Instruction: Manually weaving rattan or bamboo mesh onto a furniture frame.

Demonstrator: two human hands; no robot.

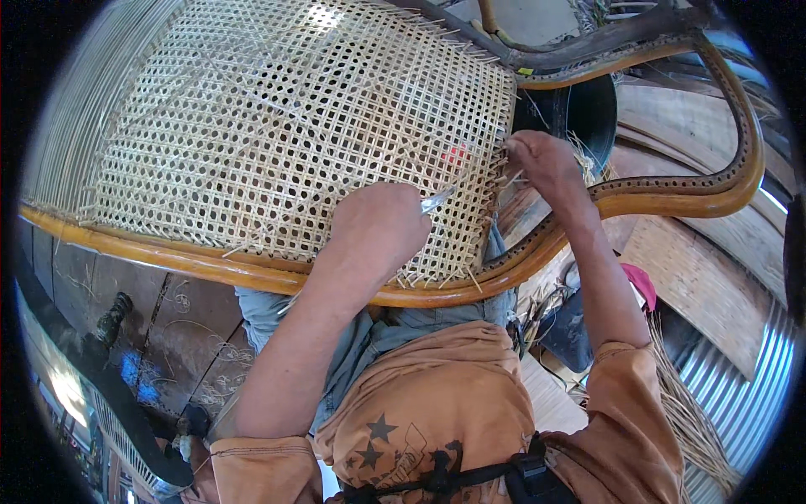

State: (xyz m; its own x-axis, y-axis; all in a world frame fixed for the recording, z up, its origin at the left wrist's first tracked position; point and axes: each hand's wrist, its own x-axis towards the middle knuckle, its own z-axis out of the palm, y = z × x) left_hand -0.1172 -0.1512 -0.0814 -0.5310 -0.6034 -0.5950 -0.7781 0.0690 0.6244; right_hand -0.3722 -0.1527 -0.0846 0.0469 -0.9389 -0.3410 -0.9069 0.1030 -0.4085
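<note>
Left hand (379, 225): grip clenched on metal tool (437, 202), long axis slanting up-right over cane panel (252, 143), toward panel's right edge. Right hand (544, 164) nearer, at that edge; cannot tell whether grip holds anything.

Pale cane webbing (277, 126) in an open, holed mesh, loose strand ends bristling along its edges, spans a glossy amber-brown curved wooden frame (688, 202). The frame's bare, looping right-hand section shows rows of small holes. A silvery metal tool (437, 201) slants over the mesh, partly hidden.
</note>
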